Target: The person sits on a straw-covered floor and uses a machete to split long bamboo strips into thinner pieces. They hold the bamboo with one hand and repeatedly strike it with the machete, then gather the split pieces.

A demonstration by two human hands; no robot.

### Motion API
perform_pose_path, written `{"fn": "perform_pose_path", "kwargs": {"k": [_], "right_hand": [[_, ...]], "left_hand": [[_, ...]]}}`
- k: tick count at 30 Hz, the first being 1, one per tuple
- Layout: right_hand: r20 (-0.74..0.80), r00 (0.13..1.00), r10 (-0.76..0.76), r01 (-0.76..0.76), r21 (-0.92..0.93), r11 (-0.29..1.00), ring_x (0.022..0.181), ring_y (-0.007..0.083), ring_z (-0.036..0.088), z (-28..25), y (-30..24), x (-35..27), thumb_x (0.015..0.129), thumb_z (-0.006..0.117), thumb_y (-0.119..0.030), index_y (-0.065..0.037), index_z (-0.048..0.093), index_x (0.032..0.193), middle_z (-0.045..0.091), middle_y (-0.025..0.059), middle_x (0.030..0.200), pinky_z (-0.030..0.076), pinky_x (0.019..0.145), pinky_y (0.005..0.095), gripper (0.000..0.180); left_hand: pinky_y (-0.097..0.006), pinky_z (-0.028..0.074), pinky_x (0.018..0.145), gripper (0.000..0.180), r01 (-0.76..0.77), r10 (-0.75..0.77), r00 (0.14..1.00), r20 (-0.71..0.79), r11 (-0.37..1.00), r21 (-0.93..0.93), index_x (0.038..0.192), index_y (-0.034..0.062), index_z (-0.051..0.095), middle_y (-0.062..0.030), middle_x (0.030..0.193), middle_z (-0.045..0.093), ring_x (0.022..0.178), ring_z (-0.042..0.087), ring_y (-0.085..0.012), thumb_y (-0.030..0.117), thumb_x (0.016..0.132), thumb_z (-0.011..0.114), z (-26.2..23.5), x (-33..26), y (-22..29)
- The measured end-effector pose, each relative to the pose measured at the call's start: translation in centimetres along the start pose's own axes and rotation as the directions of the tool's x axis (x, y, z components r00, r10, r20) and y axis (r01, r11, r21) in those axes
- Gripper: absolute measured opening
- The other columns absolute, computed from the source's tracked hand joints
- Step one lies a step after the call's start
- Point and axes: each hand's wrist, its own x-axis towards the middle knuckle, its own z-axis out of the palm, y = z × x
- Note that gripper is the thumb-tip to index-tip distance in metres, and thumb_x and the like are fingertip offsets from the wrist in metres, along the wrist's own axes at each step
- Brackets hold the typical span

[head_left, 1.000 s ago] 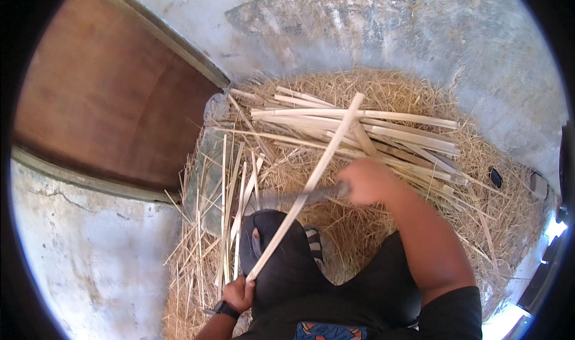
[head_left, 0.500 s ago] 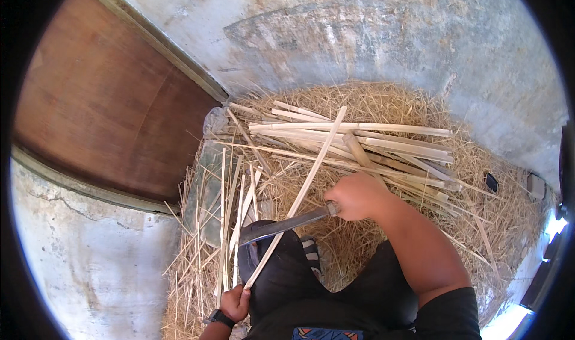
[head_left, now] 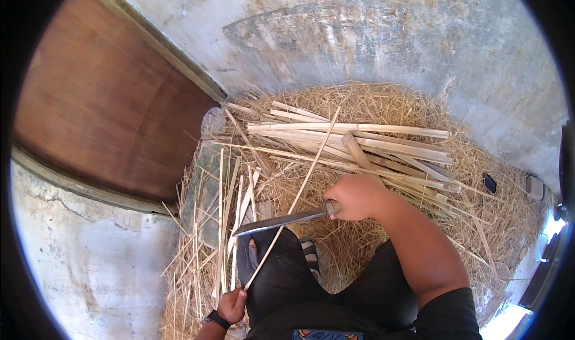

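My right hand is wrapped round the handle of a machete, whose dark blade points left above my thigh. A long, thin bamboo strip slants up and to the right from my left hand, which pinches its lower end beside my left thigh. The blade crosses the strip at about its lower third; whether the edge bites into it I cannot tell. The strip's far end lies over the pile of split bamboo in front of me.
Thin strips lie loose on my left, over shavings and a greyish-green slab. A short bamboo piece rests on the pile. Shavings spread to the stained wall. A black phone-like object lies far right; a brown door panel stands left.
The bamboo strip has been turned, so its narrow side now shows. The machete's tip has risen and swung slightly left. Both hands have barely shifted.
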Motion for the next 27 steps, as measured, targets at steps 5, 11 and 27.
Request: {"fn": "perform_pose_path", "kwargs": {"k": [5, 11, 27], "right_hand": [[-0.189, 0.925, 0.331, -0.291, 0.211, 0.933, 0.088, 0.0309, 0.068, -0.6, 5.9, -0.2, 0.077, 0.076, -0.03, -0.009, 0.071, 0.098, 0.07, 0.0155, 0.091, 0.053, 0.08, 0.0435, 0.031], [-0.222, 0.944, 0.245, -0.201, 0.203, 0.958, 0.083, 0.0309, 0.068, -0.5, 4.2, 0.1, 0.076, 0.078, -0.035, -0.006, 0.07, 0.096, 0.07, 0.0154, 0.086, 0.052, 0.076, 0.043, 0.036], [-0.192, 0.954, 0.232, -0.205, 0.153, 0.967, 0.09, 0.0288, 0.068, -2.0, 1.7, -1.5, 0.08, 0.07, -0.031, -0.012, 0.07, 0.092, 0.07, 0.012, 0.086, 0.041, 0.099, 0.0442, 0.023]], "left_hand": [[-0.044, 0.046, 0.059, 0.047, -0.035, 0.035, 0.999, -0.002, 0.999, 0.003, 0.08, -0.0001, 0.057, -0.02, 0.062, 0.056, 0.06, 0.059, -0.039, 0.038, 0.103, 0.041, 0.4, 0.6, -0.6], [-0.045, 0.045, 0.058, 0.046, -0.025, 0.025, 1.0, -0.01, 0.999, 0.031, 0.078, 0.0004, 0.056, -0.021, 0.062, 0.056, 0.06, 0.059, -0.0407, 0.036, 0.103, 0.04, 0.7, 0.8, -1.3], [-0.037, 0.041, 0.056, 0.05, -0.083, 0.084, 0.992, -0.092, 0.996, 0.019, 0.076, -0.0019, 0.052, -0.0109, 0.059, 0.05, 0.056, 0.048, -0.02, 0.039, 0.103, 0.04, 1.4, 0.3, -0.9]]}}
